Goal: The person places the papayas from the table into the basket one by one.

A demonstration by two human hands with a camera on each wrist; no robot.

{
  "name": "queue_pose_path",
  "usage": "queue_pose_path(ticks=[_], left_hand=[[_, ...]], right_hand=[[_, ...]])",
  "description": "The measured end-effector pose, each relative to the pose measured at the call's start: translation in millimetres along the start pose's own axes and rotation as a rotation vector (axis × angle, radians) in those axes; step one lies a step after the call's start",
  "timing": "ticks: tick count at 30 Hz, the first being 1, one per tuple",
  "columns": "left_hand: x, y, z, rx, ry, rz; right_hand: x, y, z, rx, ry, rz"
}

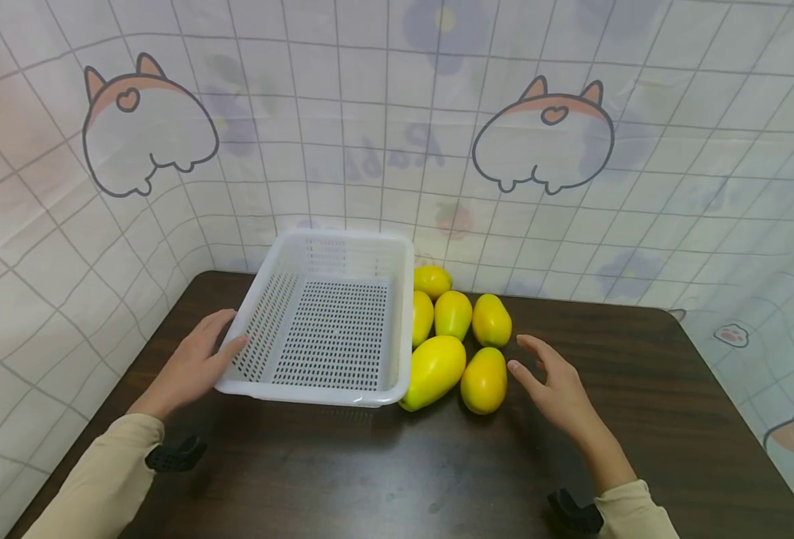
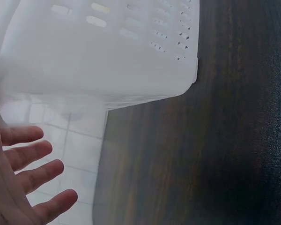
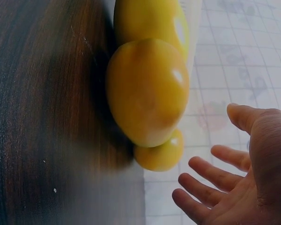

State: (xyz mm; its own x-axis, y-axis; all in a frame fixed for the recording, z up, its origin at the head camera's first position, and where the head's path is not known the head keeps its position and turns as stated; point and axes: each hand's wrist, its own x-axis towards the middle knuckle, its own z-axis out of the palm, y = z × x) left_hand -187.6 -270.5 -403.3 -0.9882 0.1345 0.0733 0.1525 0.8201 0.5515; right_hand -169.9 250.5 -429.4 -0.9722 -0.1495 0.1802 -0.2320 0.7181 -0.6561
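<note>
A white plastic basket (image 1: 332, 397) with slotted sides and floor sits on the dark table, and no fruit shows inside it. My left hand (image 1: 197, 363) is at its left wall, the thumb by the rim; in the left wrist view the fingers (image 2: 40, 176) are spread and apart from the wall. Several yellow mangoes lie against the basket's right side, among them a large one (image 1: 435, 370) and a front right one (image 1: 484, 380). Just right of that mango is my right hand (image 1: 558, 389), holding nothing, its fingers (image 3: 215, 173) spread apart in the right wrist view.
The brown wooden table (image 1: 383, 479) has rounded back corners. A pale checked curtain (image 1: 370, 112) with cartoon animals hangs behind it and along both sides. Black bands with small devices (image 1: 176, 454) are on both wrists.
</note>
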Motion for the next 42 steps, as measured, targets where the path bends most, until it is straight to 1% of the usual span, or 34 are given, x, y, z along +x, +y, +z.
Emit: queue_pose_path(ticks=[4, 8, 13, 17, 23, 30, 34, 42], left_hand=[[-1.1, -1.8, 0.3, -0.084, -0.025, -0.025], [-1.8, -2.4, 1.1, -0.170, -0.050, -0.075], [0.4, -5.6, 2.2, -0.300, -0.078, -0.127], [1.4, -10.4, 2.0, -0.396, -0.107, -0.144], [2.7, -19.2, 2.8, -0.471, -0.129, -0.139], [3.3, -24.6, 6.4, -0.617, -0.141, -0.089], [2.8, -26.6, 6.1, -0.637, -0.155, -0.084], [6.4, -30.5, 0.9, -0.678, -0.197, -0.100]], right_hand=[[-0.1, 1.0, 0.1, 0.004, 0.002, -0.002], [-0.2, 1.5, 0.5, 0.009, 0.000, 0.001], [0.2, 2.2, 1.9, 0.013, -0.005, 0.010], [0.6, 3.1, 2.9, 0.018, -0.005, 0.010], [0.2, 4.0, 3.7, 0.027, -0.005, 0.004], [-0.3, 3.4, 5.3, 0.040, -0.014, 0.010], [-0.3, 2.6, 6.6, 0.042, -0.025, 0.012], [0.2, 2.2, 8.1, 0.049, -0.023, 0.006]])
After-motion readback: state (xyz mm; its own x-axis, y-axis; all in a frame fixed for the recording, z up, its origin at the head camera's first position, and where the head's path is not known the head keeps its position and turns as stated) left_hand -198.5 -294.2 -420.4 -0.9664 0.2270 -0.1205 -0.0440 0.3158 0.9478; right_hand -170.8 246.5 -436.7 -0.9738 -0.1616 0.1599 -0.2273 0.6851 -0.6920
